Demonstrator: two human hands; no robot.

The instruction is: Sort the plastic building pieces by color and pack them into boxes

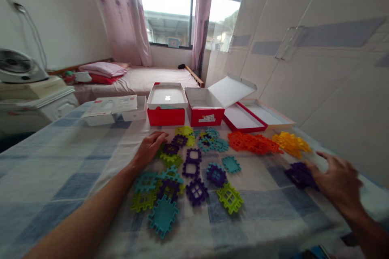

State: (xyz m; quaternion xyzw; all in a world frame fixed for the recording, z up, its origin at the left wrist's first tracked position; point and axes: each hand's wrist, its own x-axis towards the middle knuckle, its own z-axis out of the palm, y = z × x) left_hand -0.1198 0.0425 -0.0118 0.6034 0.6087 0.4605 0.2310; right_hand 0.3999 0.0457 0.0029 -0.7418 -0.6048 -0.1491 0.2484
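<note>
My left hand (151,145) rests at the left edge of the scattered plastic interlocking tiles, fingers reaching out beside the dark purple tiles (171,148) and lime green tiles (172,160). Whether its fingertips touch a tile is hard to see. At the right, my right hand (337,178) is open, index finger and thumb apart. Its thumb is at the edge of a small purple tile pile (299,175), touching or very close. Between the hands lie a purple window tile (197,191), a green window tile (230,198) and a teal tile (231,164). A larger teal tile (163,216) lies nearest me.
Orange tiles (253,143) and yellow tiles (291,144) form piles at the right. Behind stand a red box with a white tray on top (166,116), an open red box (206,117), a shallow lid (243,117) and white boxes (101,118). A checked cloth (69,162) covers the table.
</note>
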